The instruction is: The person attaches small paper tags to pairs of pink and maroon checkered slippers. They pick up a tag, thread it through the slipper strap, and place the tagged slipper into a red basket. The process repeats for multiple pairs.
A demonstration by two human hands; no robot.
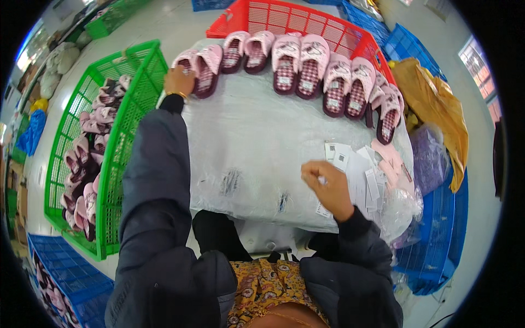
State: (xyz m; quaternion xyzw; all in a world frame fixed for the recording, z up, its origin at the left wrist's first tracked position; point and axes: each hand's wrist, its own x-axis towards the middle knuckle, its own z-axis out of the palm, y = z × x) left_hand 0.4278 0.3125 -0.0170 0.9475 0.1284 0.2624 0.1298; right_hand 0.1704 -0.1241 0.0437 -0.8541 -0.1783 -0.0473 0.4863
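Observation:
Pairs of pink fluffy slippers with checked insoles and dark soles stand in a curved row along the table's far side. At the row's left end, my left hand is closed over the heel part of the leftmost slipper, hiding most of its insole. Its neighbour, another pink slipper, stands right beside it. Over the near right of the table my right hand is closed, with a small white bit showing at its fingers. White paper tags lie just beyond it, and a printed tag shows beneath it.
The table is covered with clear plastic. A green crate full of slippers stands left, a red crate behind the row. Pink cards and crumpled clear plastic lie right, near blue crates and a yellow-brown cloth.

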